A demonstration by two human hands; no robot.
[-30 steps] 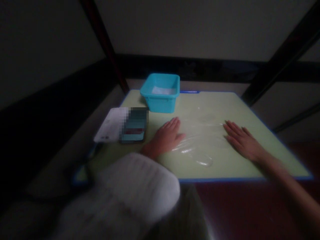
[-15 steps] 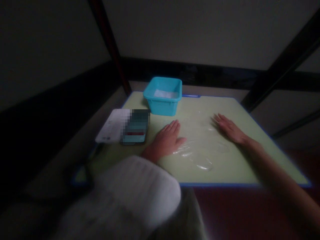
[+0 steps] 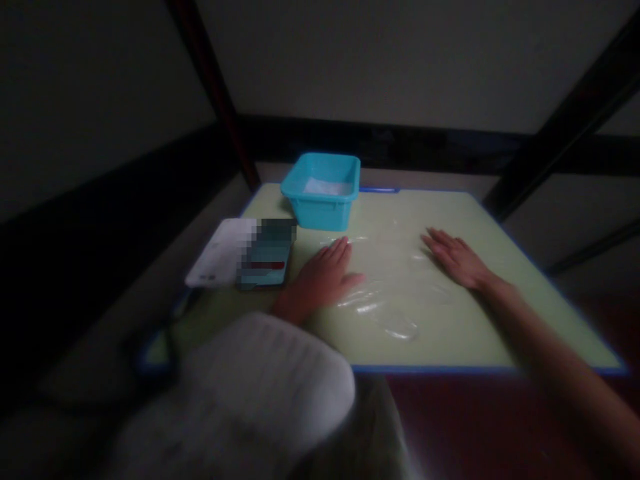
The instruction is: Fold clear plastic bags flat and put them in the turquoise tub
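My left hand [image 3: 325, 275] lies palm down on a thin clear plastic sheet or bag [image 3: 367, 308], its thumb stretched to the right and its fingers pointing away from me. The plastic is spread over the pale yellow-green tabletop [image 3: 480, 340], with shiny wrinkles near my left hand; its outline is hard to make out. On the far right side of the plastic, my right hand [image 3: 457, 259] rests flat with fingers extended. Neither hand grips anything.
A turquoise plastic tub [image 3: 323, 212] with something white inside stands at the back. Left of my left hand lie a phone-like dark device [image 3: 267, 257], partly pixelated, and a white sheet [image 3: 217, 257]. A blue stick-like object [image 3: 380, 191] lies along the back edge.
The view has shifted slightly, so everything sits a little further left. My left hand has slid marginally left over the plastic. Both hands stay flat.
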